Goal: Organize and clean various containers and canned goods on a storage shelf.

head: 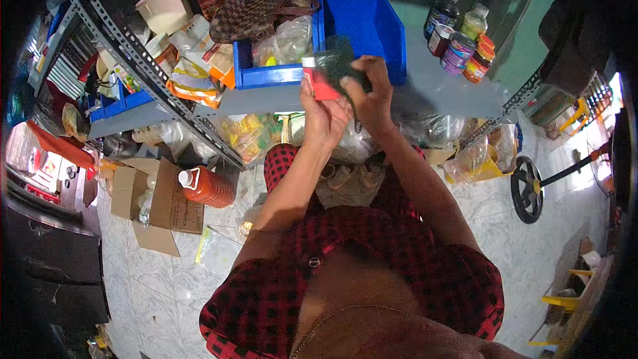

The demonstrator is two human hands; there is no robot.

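My left hand (326, 119) holds a small red container with a white lid (323, 77), tilted on its side, in front of the blue bins. My right hand (371, 94) grips a dark, blurred cloth or mesh (355, 77) against the container's other end. Just behind my hands stands a blue plastic bin (364, 20) whose visible inside is bare. Beside it on the left, another blue bin (271, 77) holds clear plastic bags, with a brown checkered bag (249, 15) lying over it.
On the grey metal shelf (433, 94), several jars and bottles (457, 52) stand at the right. Packets crowd its left part behind a perforated upright (134, 60). An open cardboard box (174, 199) and a jug of orange-red liquid (209, 187) are on the tiled floor.
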